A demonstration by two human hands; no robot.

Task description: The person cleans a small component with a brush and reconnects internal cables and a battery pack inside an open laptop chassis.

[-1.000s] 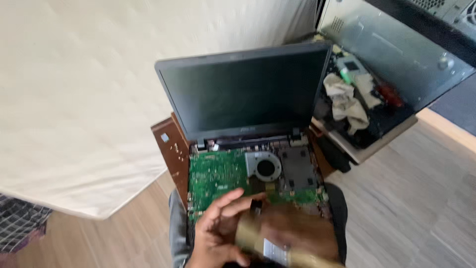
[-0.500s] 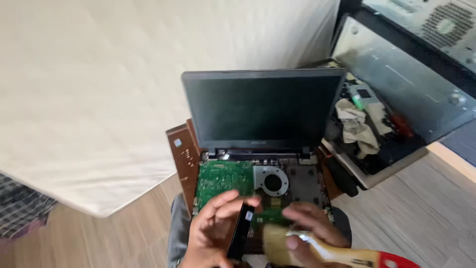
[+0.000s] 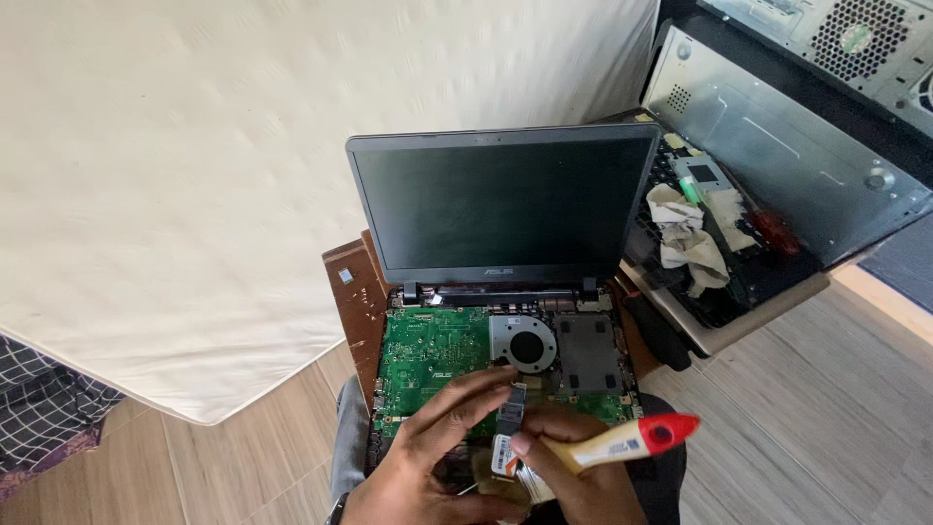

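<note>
Over opened laptop (image 3: 505, 292): both hands (image 3: 437, 457) pinching small module (image 3: 509, 420) (right (image 3: 573, 476) also gripping brush (image 3: 622, 442)).

White mattress (image 3: 194, 194) at left; checked fabric (image 3: 44, 408) at lower left; wood-plank floor (image 3: 807, 408); open metal computer case (image 3: 777, 146) at right, holding crumpled cloths (image 3: 690, 238) and a red-handled screwdriver (image 3: 773, 231).

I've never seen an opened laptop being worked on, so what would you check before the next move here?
1. Small grey flat part gripped: ok, left hand pinches it.
2. Wooden-handled brush with red tip secured: ok, right hand holds it.
3. Green circuit board exposed and reachable: ok.
4. Round black cooling fan unobstructed: ok.
5. Dark laptop screen propped upright: ok.
6. Power disconnected: cannot tell.
</note>
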